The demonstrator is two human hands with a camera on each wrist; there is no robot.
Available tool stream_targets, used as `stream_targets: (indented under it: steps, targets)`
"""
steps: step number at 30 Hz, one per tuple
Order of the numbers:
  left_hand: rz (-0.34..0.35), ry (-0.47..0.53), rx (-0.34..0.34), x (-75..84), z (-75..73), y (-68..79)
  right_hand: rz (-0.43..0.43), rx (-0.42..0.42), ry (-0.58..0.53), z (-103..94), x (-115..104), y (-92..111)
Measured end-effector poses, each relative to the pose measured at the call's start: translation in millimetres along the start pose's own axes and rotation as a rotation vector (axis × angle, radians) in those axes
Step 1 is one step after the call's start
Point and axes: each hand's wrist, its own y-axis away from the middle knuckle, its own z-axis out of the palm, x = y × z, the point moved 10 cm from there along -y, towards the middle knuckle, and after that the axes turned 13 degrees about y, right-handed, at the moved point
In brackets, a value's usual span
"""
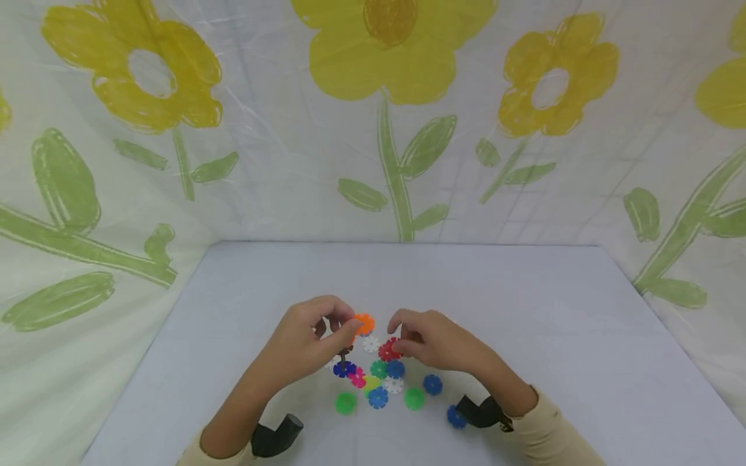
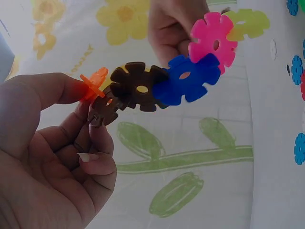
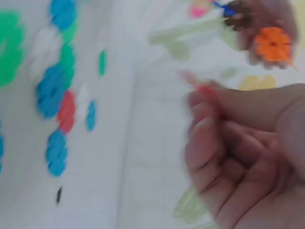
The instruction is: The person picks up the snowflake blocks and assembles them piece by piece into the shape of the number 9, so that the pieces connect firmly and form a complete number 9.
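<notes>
My left hand (image 1: 309, 340) pinches the orange end of a chain of notched plastic snowflake discs. In the left wrist view, the orange disc (image 2: 96, 85) sits at the fingertips, joined to two brown discs (image 2: 134, 82). Beyond them follow a dark blue disc (image 2: 188, 78), a pink disc (image 2: 215, 42) and a yellow disc (image 2: 248, 24), hanging away from the hand. To the right, my right hand (image 1: 434, 340) holds a red snowflake disc (image 1: 388, 350) between thumb and finger, apart from the chain. That disc is blurred in the right wrist view.
Loose snowflake discs lie on the white table (image 1: 495, 291) below the hands: green ones (image 1: 346, 404), blue ones (image 1: 432, 384) and white ones (image 1: 394, 386). Another blue disc (image 1: 455, 417) is near the right wrist's black mount (image 1: 480, 412). A flower-printed sheet (image 1: 262, 162) hangs behind.
</notes>
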Motion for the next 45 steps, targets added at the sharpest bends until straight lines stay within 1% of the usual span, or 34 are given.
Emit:
stream_targets:
  steps: [3,5,6,8,10,12,15,21,25,29,32,34,37,40,42,44,45]
  targets:
    - [0.003,-0.010,-0.005,0.3,1.1,-0.5,-0.078,0.083,-0.279,-18.3,-9,3]
    - [0.040,-0.027,-0.012,2.5,2.5,-0.8,-0.122,0.123,-0.436,-28.2,-14,6]
    - [0.072,-0.042,-0.015,4.6,3.2,-0.7,-0.136,0.135,-0.501,-31.7,-17,8]
    - [0.136,-0.083,-0.018,9.8,5.4,0.0,-0.160,0.154,-0.594,-36.8,-21,11]
    - [0.203,-0.135,-0.014,16.0,8.1,1.6,-0.156,0.156,-0.654,-38.1,-23,13]
    - [0.247,-0.180,-0.006,21.8,10.9,3.2,-0.151,0.151,-0.695,-37.9,-25,14]
    - [0.286,-0.230,0.007,28.4,14.8,5.2,-0.148,0.137,-0.730,-37.3,-28,15]
    - [0.324,-0.295,0.038,34.1,19.2,7.8,-0.214,0.139,-0.714,-40.9,-35,18]
    - [0.341,-0.296,0.044,35.9,21.2,8.6,-0.243,0.127,-0.696,-41.2,-38,18]
    - [0.344,-0.280,0.031,35.1,24.2,9.4,-0.252,0.108,-0.699,-39.1,-41,18]
    - [0.366,-0.290,0.025,36.6,26.9,10.9,-0.222,0.100,-0.698,-36.0,-39,17]
    - [0.404,-0.293,0.028,40.3,28.7,12.6,-0.219,0.107,-0.689,-35.8,-39,17]
    - [0.483,-0.289,0.032,47.7,32.5,15.4,-0.205,0.122,-0.683,-36.4,-37,18]
    - [0.542,-0.282,0.030,53.5,35.4,17.0,-0.231,0.141,-0.673,-38.9,-39,19]
    - [0.545,-0.286,0.022,54.2,35.9,16.6,-0.230,0.150,-0.669,-39.6,-39,20]
    - [0.521,-0.290,0.004,52.1,35.5,15.5,-0.256,0.161,-0.655,-41.2,-42,20]
    - [0.501,-0.292,-0.007,50.1,35.0,14.8,-0.251,0.165,-0.649,-41.2,-42,20]
